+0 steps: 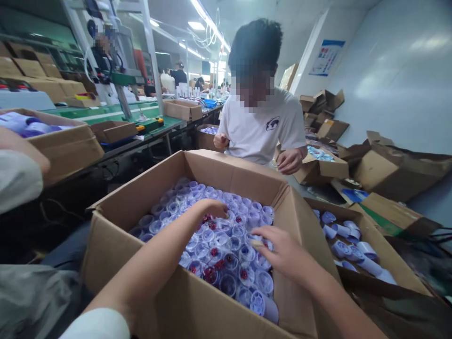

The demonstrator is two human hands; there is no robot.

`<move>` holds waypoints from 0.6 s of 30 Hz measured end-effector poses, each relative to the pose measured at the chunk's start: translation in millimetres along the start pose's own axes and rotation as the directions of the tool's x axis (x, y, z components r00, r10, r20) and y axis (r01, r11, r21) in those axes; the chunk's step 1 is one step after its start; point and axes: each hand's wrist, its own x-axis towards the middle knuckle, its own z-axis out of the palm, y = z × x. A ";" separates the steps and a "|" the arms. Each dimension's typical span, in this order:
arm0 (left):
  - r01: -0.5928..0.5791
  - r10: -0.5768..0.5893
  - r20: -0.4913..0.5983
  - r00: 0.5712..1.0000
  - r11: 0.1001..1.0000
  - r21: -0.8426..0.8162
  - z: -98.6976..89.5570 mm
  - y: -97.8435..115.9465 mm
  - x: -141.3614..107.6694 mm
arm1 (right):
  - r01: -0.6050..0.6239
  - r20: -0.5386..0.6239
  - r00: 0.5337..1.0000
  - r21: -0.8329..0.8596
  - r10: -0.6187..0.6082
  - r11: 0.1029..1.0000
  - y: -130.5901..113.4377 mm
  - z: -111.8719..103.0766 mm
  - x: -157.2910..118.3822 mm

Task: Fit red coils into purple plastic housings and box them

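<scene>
A large cardboard box (226, 174) in front of me is packed with rows of pale purple plastic cups (201, 238), mostly with their open ends up. Small red parts with thin wires (211, 274) lie on and in several cups. My left hand (213, 207) reaches over the middle of the cups, bent at the wrist. Its fingers are drawn together and point down; what they hold is hidden. My right hand (277, 245) hovers at the cups near the box's right wall, thumb and fingers apart, a yellowish cover on one fingertip. One cup (264, 306) lies tilted in the near right corner.
A person in a white shirt (261, 127) stands across the box, both hands raised above its far edge. To the right, a lower box (399, 263) holds loose purple cups. At left are another open box (67, 150), a person's arm and a green workbench (151, 132).
</scene>
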 end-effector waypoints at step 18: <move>0.013 -0.089 -0.355 0.931 0.977 -0.211 -18.7 -32.8 14.9 | -0.280 -0.116 0.950 0.104 0.291 0.954 -4.3 89.5 160.9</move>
